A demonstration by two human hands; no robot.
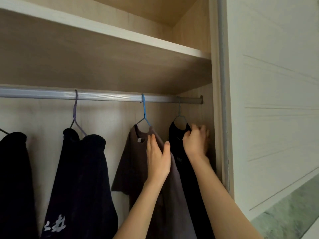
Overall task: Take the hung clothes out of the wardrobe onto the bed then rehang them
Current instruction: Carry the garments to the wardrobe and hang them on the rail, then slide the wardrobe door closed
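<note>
Left hand (158, 159) grip is apart, fingers flat on the brown T-shirt (131, 166). Right hand (196, 142) grip holds the black shirt (177, 147) by its shoulder. Its writing is too blurry to read.

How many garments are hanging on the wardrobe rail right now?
4: a black garment at the left edge, a navy printed top on a purple hanger, a grey-brown T-shirt on a blue hanger, a black T-shirt by the right wall. More may hang further left.
</note>
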